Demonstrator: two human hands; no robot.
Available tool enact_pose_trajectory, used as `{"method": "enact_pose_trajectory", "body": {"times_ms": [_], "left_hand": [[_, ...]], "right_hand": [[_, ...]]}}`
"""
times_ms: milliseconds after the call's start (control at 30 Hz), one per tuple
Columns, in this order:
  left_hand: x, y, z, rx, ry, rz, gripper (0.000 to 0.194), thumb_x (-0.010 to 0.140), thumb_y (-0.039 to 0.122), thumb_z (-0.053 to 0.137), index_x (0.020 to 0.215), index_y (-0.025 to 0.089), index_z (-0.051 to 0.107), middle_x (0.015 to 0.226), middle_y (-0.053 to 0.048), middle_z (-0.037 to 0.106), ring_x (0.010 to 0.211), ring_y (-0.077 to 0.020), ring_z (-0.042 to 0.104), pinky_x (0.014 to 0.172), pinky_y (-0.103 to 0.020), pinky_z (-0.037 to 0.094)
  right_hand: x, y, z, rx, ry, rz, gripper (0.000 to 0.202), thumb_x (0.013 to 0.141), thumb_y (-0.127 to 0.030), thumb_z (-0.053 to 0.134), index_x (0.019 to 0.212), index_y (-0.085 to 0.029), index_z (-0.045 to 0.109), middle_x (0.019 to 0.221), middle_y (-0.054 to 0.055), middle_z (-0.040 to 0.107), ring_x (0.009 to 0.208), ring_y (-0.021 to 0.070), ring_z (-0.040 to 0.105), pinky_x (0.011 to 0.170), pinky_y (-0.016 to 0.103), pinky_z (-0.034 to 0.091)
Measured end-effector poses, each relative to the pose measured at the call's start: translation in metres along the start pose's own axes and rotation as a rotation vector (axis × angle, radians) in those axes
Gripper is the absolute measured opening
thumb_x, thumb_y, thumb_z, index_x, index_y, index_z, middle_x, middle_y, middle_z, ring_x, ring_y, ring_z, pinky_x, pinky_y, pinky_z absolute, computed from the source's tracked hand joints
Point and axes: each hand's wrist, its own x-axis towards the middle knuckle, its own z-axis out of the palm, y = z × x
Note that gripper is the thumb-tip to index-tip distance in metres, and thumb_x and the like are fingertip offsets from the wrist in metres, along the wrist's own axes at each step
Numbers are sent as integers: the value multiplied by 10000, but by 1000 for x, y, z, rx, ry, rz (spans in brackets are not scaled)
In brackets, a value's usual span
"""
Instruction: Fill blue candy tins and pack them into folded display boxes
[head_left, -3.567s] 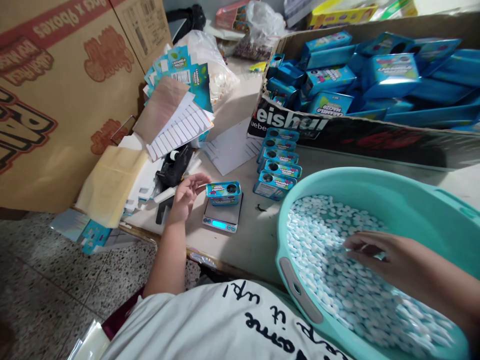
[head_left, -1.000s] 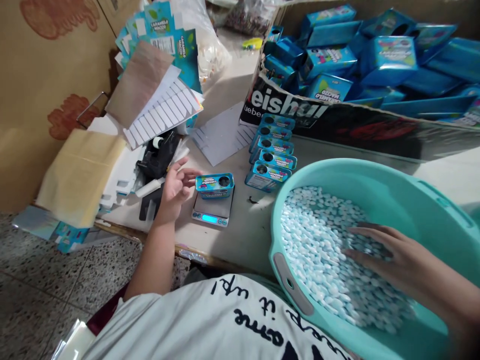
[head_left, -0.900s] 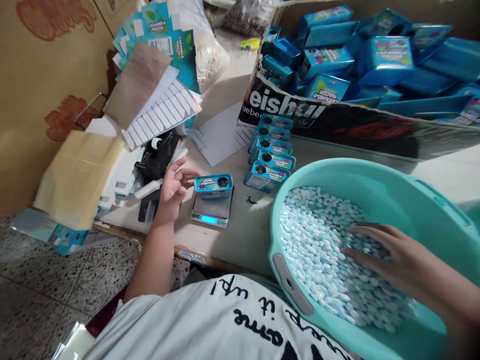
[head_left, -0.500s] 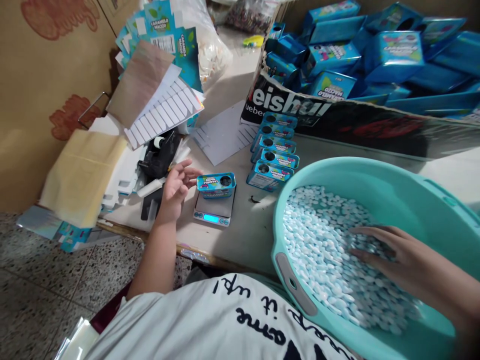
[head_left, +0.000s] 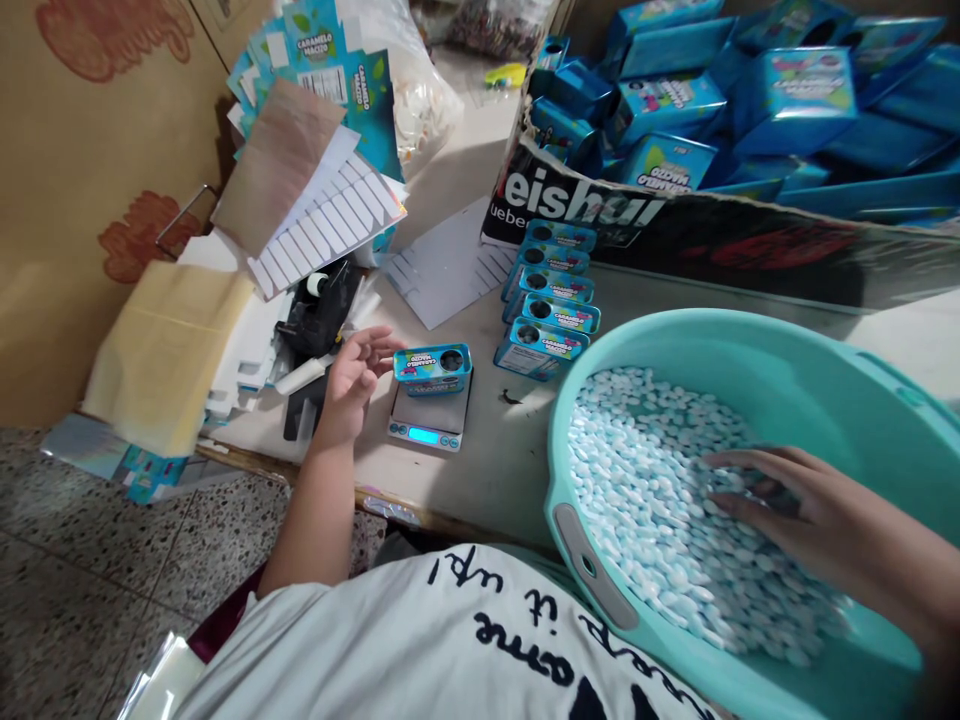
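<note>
I see the left hand [head_left: 352,378] with fingers loosely spread and holding nothing, its fingertips just beside the small blue box [head_left: 433,368] that sits on the pocket scale [head_left: 429,420]. The right hand [head_left: 795,500] lies palm down in the teal basin [head_left: 750,345], fingers splayed over the white candies [head_left: 645,480]; whether any are pinched underneath, I cannot tell. A row of blue boxes [head_left: 553,300] stands near the scale, before the cardboard tray [head_left: 712,245].

— Where are the hands?
— The right hand [head_left: 795,505] lies spread on white candies [head_left: 645,500] in the teal basin [head_left: 750,345]; the left hand [head_left: 352,375] sits just beside the blue box [head_left: 432,368] on the scale [head_left: 427,420].
</note>
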Motion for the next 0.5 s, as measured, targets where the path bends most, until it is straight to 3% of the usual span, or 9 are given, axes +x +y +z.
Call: {"method": "enact_pose_trajectory", "body": {"times_ms": [233, 400, 500], "left_hand": [[0, 3, 1, 13, -49, 19, 661, 713, 662, 814, 1219, 261, 671, 1076, -71, 709, 965, -181, 687, 838, -280, 561], [-4, 4, 8, 128, -83, 87, 773, 684, 544, 888, 1350, 299, 580, 1192, -76, 690, 1106, -213, 668, 909, -311, 554], [-6, 9, 15, 301, -81, 112, 561, 786, 350, 848, 1298, 307, 623, 1182, -46, 693, 1075, -180, 671, 908, -298, 543]], "right_hand": [[1, -4, 1, 2, 5, -7, 339, 825, -557, 553, 1012, -296, 663, 1095, 113, 645, 859, 295, 667, 814, 440, 583], [-5, -16, 5, 28, 90, -10, 318, 849, -522, 533, 1019, -286, 660, 1059, 109, 641, 852, 290, 647, 817, 445, 562], [-6, -20, 5, 44, 128, -14, 338, 840, -513, 526, 1033, -275, 670, 1032, 107, 638, 836, 285, 635, 817, 446, 553]]}}
